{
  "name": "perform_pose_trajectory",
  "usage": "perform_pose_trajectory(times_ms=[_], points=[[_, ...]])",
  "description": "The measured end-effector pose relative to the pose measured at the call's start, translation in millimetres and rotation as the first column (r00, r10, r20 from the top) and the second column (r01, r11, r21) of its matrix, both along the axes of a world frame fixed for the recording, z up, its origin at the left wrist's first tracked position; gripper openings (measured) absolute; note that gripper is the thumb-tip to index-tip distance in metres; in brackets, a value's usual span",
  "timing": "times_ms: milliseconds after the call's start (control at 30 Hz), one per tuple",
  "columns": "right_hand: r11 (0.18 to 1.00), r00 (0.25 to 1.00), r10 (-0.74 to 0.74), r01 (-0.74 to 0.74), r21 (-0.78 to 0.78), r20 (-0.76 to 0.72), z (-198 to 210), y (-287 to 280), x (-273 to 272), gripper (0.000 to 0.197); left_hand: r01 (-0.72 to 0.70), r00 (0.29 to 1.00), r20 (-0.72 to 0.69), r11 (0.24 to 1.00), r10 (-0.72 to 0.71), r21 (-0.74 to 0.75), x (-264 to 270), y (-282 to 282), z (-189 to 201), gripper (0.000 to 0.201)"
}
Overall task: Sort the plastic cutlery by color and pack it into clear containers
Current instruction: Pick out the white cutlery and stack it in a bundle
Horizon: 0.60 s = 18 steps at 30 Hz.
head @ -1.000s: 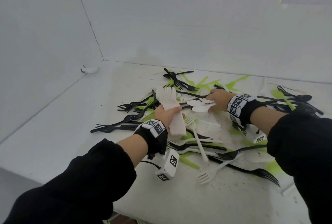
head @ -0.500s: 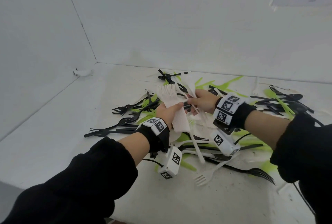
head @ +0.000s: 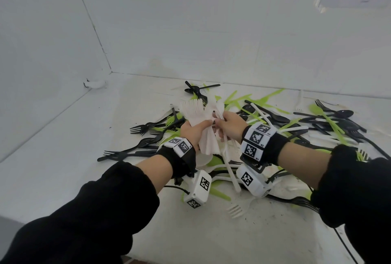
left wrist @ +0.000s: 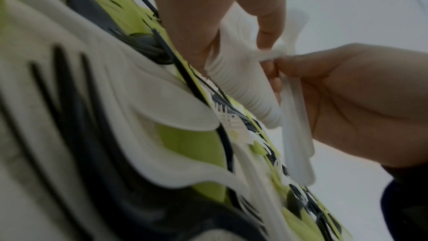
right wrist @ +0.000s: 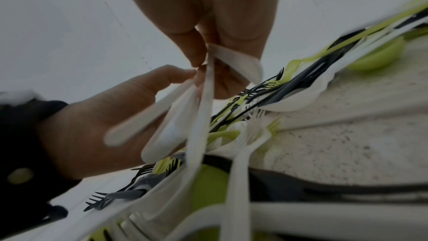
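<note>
My left hand (head: pixel 195 131) grips a tight stack of white forks (head: pixel 194 111) upright, tines up, above the cutlery pile. My right hand (head: pixel 227 123) touches it from the right and pinches a few loose white pieces (head: pixel 230 170), whose long handles hang down. In the left wrist view the ribbed fork stack (left wrist: pixel 245 83) sits under my left hand (left wrist: pixel 208 16), with my right hand (left wrist: pixel 347 89) holding a white handle (left wrist: pixel 296 125) against it. The right wrist view shows my right hand (right wrist: pixel 220 16) pinching white spoons (right wrist: pixel 203 102) beside my left hand (right wrist: pixel 104 116).
Black, green and white cutlery lies mixed across the white table (head: pixel 63 157): black forks (head: pixel 143 128) to the left, black spoons (head: pixel 342 113) and green pieces (head: pixel 328 119) to the right, one white fork (head: pixel 236 210) near me. White walls close the back and left. No container shows.
My right hand has lifted off the pile with white pieces and moved left until it meets the fork stack in my left hand. The left hand has stayed about where it was.
</note>
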State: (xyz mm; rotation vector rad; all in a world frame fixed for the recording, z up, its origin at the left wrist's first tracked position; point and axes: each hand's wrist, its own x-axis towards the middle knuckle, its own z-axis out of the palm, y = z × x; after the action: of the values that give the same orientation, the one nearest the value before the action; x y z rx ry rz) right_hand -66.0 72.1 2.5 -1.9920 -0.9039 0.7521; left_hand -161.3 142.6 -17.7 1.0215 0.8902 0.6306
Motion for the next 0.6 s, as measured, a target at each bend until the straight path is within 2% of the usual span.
perform_pose_trajectory(times_ms=[100, 233, 333, 400, 467, 533, 600], points=[[0.985, 0.983, -0.158, 0.164, 0.053, -0.096, -2.4, 1.2, 1.2, 0.016, -0.009, 0.999, 0.04, 1.0, 0.01, -0.02, -0.3, -0.3, -1.1, 0.037], [0.987, 0.96, -0.065, 0.102, 0.124, -0.271, 3.3, 2.4, -4.1, 0.03, 0.067, 0.994, 0.081, 0.998, -0.067, -0.003, 0.2, -5.9, 1.1, 0.032], [0.971, 0.928, -0.124, 0.186, 0.151, -0.352, 4.4, 3.8, -2.9, 0.029, 0.076, 0.994, 0.076, 0.997, -0.076, 0.001, 1.9, -5.2, -0.7, 0.036], [0.959, 0.933, -0.187, 0.241, 0.148, -0.308, 3.1, 6.4, 1.2, 0.029, 0.094, 0.994, 0.063, 0.996, -0.094, 0.006, 3.1, -4.3, -1.0, 0.035], [0.959, 0.952, -0.233, 0.259, 0.117, -0.2, 1.9, 8.4, 4.9, 0.027, 0.124, 0.99, 0.068, 0.992, -0.124, 0.006, 3.2, -5.2, -0.2, 0.034], [0.97, 0.967, -0.216, 0.228, 0.085, -0.133, 2.7, 9.2, 4.2, 0.025, 0.156, 0.984, 0.09, 0.988, -0.155, -0.001, 3.9, -6.7, -0.4, 0.036], [0.975, 0.969, -0.189, 0.205, 0.09, -0.157, 3.7, 10.0, 1.3, 0.025, 0.157, 0.984, 0.091, 0.988, -0.156, 0.002, 3.9, -7.6, -0.7, 0.034]])
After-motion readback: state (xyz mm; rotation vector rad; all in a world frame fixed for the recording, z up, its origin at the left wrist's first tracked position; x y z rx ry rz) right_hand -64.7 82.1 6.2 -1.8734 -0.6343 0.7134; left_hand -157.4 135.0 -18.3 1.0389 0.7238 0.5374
